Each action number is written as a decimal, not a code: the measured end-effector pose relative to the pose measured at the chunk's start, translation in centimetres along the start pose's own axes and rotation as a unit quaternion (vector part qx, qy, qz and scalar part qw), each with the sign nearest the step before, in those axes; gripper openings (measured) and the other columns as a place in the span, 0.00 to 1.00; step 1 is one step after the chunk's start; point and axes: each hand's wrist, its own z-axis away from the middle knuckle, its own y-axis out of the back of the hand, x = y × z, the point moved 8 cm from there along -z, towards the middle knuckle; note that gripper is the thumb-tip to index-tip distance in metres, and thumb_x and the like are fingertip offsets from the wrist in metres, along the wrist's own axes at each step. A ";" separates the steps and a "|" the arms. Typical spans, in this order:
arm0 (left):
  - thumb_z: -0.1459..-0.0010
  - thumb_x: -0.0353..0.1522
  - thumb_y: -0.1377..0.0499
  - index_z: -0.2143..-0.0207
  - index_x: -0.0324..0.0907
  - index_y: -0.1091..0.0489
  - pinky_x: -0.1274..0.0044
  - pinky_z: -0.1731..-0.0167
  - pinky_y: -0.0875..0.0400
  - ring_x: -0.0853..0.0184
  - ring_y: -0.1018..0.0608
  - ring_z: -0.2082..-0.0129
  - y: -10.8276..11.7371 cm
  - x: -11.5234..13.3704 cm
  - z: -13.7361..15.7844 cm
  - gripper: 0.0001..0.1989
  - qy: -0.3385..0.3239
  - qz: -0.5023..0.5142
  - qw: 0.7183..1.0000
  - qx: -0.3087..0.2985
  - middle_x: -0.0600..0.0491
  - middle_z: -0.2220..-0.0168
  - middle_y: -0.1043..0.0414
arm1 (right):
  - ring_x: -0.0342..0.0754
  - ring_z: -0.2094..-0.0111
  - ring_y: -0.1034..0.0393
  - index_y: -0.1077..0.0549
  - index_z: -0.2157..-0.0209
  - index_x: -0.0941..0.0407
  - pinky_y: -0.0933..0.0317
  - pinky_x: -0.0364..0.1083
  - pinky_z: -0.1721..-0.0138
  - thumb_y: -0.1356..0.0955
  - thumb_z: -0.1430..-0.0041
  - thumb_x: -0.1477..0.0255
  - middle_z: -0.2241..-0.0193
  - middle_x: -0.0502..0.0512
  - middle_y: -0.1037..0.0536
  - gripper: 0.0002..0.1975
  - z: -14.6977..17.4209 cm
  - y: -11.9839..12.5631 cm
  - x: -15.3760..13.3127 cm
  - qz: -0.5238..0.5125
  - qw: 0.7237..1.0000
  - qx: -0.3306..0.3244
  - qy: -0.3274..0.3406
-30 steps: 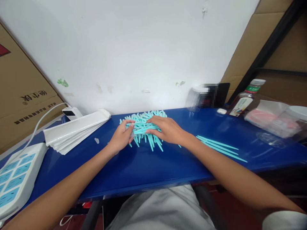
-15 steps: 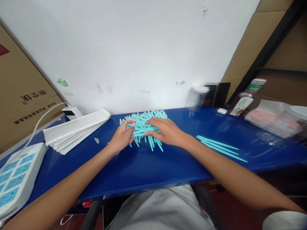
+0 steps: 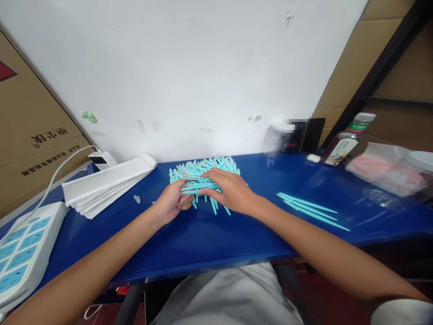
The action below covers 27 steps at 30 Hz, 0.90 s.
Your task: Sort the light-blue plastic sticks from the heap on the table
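Turquoise flat sticks with tapered ends lie in a loose pile [image 3: 221, 163] against the wall. In front of that pile my left hand [image 3: 169, 201] is closed around the left ends of a small bundle of sticks [image 3: 198, 185]. My right hand [image 3: 233, 190] grips the bundle's right side, thumb below and fingers above. The bundle lies roughly level between both hands, its right ends hidden by my right palm. Several separate turquoise sticks [image 3: 313, 211] rest side by side on the table, just beyond my right forearm.
On the blue table [image 3: 189, 246], a stack of white padded envelopes [image 3: 108, 185] and a power strip [image 3: 30, 248] lie left. A clear jar [image 3: 274, 142], a bottle [image 3: 348, 140] and a plastic bag with pink contents [image 3: 382, 167] stand right. Cardboard [image 3: 37, 117] leans at left.
The left fingers have curled more tightly around the bundle's ends. My right hand and the bundle have shifted slightly left and down. The separate sticks at right lie as before.
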 end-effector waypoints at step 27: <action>0.37 0.62 0.54 0.49 0.42 0.33 0.81 0.86 0.53 0.77 0.52 0.89 -1.1 1.0 0.9 0.35 -0.103 0.106 0.989 0.015 0.61 0.82 0.39 | 0.49 0.61 0.29 0.30 0.53 0.53 0.38 0.46 0.60 0.41 0.23 0.64 0.59 0.56 0.24 0.12 0.2 -0.7 -1.8 -0.096 0.993 0.037 -0.054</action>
